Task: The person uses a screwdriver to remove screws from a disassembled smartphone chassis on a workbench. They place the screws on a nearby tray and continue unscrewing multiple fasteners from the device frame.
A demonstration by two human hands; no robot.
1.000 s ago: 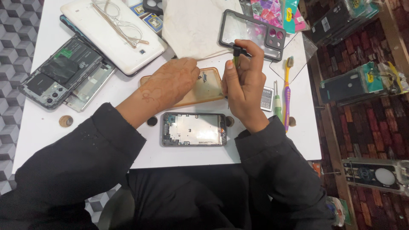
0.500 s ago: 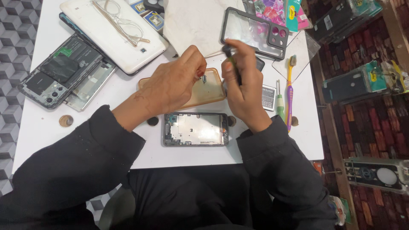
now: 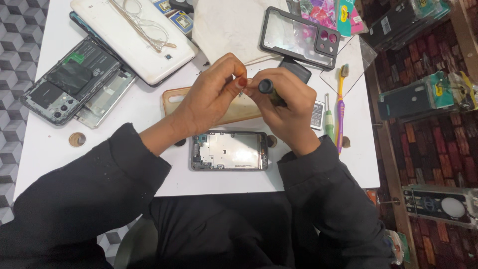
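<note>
My right hand [image 3: 286, 107] grips a dark-handled screwdriver [image 3: 269, 89], its round butt end facing the camera. My left hand [image 3: 211, 92] has its fingertips pinched together against the screwdriver's tip; whether a tiny part sits between them I cannot tell. Both hands hover over a tan phone back cover [image 3: 172, 102] lying on the white table [image 3: 149, 164]. Just below the hands lies an opened phone frame [image 3: 228, 151], its metal inner plate facing up.
A disassembled phone [image 3: 69, 82] lies at the left beside a white tablet [image 3: 134, 42] with eyeglasses on it. A clear black-edged case [image 3: 298, 37] sits at the top. A purple-yellow toothbrush [image 3: 340, 107], a green tool [image 3: 328, 122] and a small battery [image 3: 317, 114] lie at the right.
Both hands lifted off the tan cover and came together. The screwdriver has turned from pointing at the table to butt end up, and my left fingertips now pinch at its tip.
</note>
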